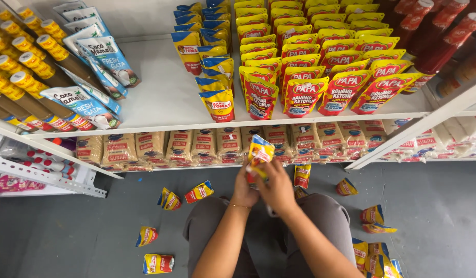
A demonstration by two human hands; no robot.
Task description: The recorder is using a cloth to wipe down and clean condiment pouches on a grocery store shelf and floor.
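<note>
Two hands met on one yellow-and-blue pouch (260, 152), held upright above the lap and just in front of the lower shelf edge (222, 167). The left hand (244, 189) was closed on the pouch's lower part from the side, and the right hand (275, 189) was closed on it from below and behind. For a sound grip, the pouch was best supported near its base with the face outward, as judged from the rows already standing. Matching pouches (217, 72) stood in a column on the white upper shelf (160, 98), with red-and-yellow pouches (320, 77) just beside them. Bags of sugar (197, 146) filled the lower shelf behind the held pouch. Loose pouches (168, 200) lay scattered on the grey floor (78, 226) on both sides of the knees and could be crushed underfoot. Capped bottles (27, 67) leaned at far left.
</note>
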